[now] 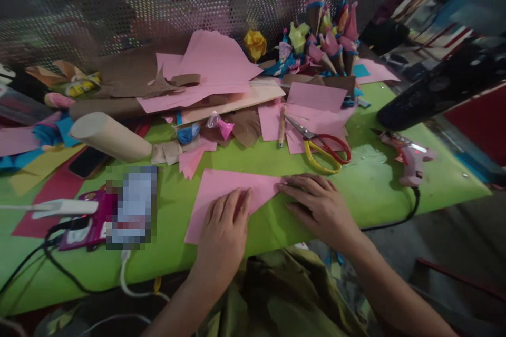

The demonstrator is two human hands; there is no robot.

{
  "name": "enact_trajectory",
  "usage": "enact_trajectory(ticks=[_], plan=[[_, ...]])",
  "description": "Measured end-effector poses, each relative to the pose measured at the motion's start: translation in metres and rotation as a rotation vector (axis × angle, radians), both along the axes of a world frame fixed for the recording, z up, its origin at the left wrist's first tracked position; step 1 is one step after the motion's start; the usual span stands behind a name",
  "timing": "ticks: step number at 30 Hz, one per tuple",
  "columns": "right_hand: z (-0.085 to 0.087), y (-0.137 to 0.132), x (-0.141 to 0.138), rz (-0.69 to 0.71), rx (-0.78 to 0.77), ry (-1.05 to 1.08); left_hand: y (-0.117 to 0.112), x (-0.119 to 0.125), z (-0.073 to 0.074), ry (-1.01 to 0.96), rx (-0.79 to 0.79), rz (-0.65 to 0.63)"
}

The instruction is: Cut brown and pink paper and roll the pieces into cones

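Note:
A pink paper triangle (225, 188) lies flat on the green table (367, 184) near its front edge. My left hand (224, 229) rests palm down on the lower middle of the paper, fingers stretched out and close together. My right hand (318, 205) lies flat on the table at the paper's right tip, its fingertips pressing on that corner. Neither hand holds anything.
Scissors with red and yellow handles (324, 150) and a pencil (282, 127) lie just behind the paper. A pink glue gun (409, 158) sits at right with its cord. A cardboard tube (108, 137), phones, cables and heaps of pink and brown paper (213, 76) fill the left and back.

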State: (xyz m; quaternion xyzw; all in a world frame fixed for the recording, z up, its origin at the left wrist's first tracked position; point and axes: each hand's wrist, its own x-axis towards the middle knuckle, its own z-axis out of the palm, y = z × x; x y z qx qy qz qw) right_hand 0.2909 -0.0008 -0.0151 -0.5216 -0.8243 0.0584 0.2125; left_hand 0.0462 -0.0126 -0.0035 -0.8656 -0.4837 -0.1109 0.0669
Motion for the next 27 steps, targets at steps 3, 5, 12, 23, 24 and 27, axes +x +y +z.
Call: enact_trajectory(ticks=[3,5,12,23,24,27], plan=[[0.001,0.0,0.0,-0.01,-0.018,0.003,-0.004,-0.001,-0.004,-0.018,0.011,-0.028],[0.001,0.001,0.0,-0.008,-0.02,0.01,-0.005,-0.003,-0.005,-0.027,0.013,-0.069],[0.002,0.0,-0.001,-0.012,-0.028,0.013,-0.01,0.0,0.0,0.006,-0.019,-0.106],[0.006,-0.001,-0.001,-0.026,-0.021,-0.046,-0.016,-0.001,-0.003,-0.019,-0.129,-0.068],[0.007,-0.002,-0.002,-0.031,-0.018,-0.056,-0.016,0.0,-0.003,-0.024,-0.131,-0.067],[0.009,-0.011,-0.008,-0.01,0.012,-0.062,-0.015,0.0,-0.004,-0.038,-0.137,-0.066]])
